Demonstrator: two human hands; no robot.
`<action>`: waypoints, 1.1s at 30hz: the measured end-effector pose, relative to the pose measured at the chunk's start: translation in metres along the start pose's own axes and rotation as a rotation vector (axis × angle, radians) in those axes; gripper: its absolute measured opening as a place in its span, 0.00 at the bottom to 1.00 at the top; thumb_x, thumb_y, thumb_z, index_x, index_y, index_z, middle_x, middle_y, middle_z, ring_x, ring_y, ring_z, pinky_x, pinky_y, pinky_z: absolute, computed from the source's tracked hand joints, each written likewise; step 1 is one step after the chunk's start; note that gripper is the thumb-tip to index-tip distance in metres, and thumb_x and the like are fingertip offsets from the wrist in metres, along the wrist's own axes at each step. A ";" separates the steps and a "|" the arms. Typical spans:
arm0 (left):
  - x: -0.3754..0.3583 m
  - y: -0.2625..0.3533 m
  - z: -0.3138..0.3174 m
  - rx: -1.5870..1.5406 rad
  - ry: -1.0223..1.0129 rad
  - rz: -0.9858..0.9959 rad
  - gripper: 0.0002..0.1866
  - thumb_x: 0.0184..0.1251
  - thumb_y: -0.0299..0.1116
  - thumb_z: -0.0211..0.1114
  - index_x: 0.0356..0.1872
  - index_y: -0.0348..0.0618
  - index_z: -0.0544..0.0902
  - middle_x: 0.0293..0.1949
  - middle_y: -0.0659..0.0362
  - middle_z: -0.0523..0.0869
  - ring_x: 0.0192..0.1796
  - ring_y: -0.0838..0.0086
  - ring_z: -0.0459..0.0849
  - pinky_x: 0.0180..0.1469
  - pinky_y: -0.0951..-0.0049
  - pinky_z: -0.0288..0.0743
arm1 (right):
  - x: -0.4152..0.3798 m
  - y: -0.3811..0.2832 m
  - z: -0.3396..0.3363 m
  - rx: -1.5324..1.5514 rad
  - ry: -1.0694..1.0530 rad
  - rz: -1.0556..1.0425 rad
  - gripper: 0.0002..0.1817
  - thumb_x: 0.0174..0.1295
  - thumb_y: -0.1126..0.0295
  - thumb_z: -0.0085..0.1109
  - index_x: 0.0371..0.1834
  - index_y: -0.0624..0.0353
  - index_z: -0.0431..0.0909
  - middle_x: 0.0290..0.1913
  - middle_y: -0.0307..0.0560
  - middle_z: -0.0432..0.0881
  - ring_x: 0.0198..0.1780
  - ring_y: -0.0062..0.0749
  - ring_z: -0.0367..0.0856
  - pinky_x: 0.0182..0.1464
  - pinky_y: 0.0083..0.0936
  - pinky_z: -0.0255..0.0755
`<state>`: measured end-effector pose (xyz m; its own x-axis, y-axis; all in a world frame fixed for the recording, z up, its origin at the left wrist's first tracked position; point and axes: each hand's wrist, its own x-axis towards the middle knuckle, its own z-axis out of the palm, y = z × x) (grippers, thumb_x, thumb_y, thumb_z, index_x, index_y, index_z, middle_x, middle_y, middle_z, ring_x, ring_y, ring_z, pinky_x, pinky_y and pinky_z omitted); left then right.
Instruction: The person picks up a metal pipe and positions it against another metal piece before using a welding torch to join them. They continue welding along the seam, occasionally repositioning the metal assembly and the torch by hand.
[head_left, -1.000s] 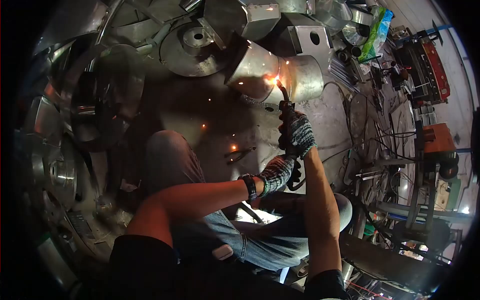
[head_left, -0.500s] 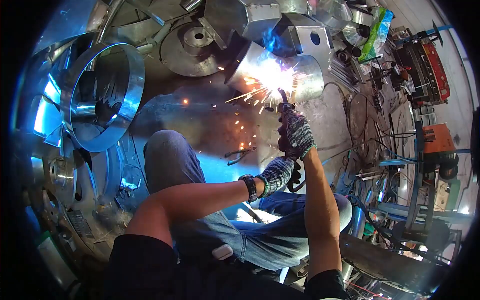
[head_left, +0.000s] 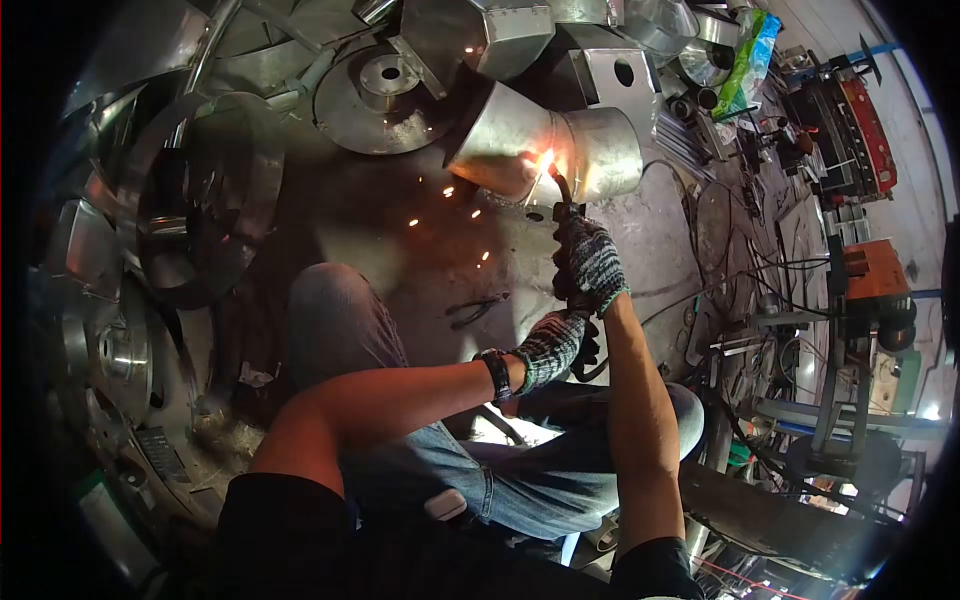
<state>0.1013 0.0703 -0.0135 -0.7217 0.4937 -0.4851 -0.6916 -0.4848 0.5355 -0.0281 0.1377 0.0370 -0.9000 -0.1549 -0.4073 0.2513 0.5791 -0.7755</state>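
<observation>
A welding torch (head_left: 564, 190) points away from me, its tip at a small glowing spot on the seam between two joined metal pipe sections. The flared section (head_left: 500, 130) lies to the left of the seam, the shorter round section (head_left: 605, 150) to the right. My right hand (head_left: 597, 262), in a speckled knit glove, is closed round the torch handle. Just behind it, my left hand (head_left: 555, 348), gloved alike, grips the rear of the same torch, its fingers partly hidden. A few sparks fly over the floor left of the torch.
Dark-handled pliers (head_left: 480, 308) lie on the floor before my knees. A flanged metal disc (head_left: 385, 100) and boxy sheet-metal pieces (head_left: 500, 35) stand beyond the pipe. At left is a large metal ring (head_left: 265, 180). Cables (head_left: 735, 280) and an orange machine (head_left: 875, 270) are at right.
The bright white-blue arc has died down to a small orange glow, and the blue light on the surroundings is gone. Fewer sparks fly. Both hands keep nearly the same place on the torch.
</observation>
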 end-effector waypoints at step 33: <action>0.001 -0.001 -0.002 -0.050 -0.037 -0.033 0.21 0.90 0.43 0.51 0.47 0.34 0.82 0.36 0.52 0.90 0.36 0.62 0.92 0.41 0.61 0.90 | 0.007 0.013 -0.003 -0.435 0.027 -0.303 0.15 0.79 0.65 0.57 0.62 0.60 0.77 0.37 0.48 0.85 0.29 0.32 0.85 0.30 0.34 0.81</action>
<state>0.1008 0.0695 -0.0162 -0.6977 0.5360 -0.4754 -0.7161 -0.5030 0.4839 -0.0321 0.1465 0.0258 -0.9198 -0.3493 -0.1786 -0.1874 0.7912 -0.5822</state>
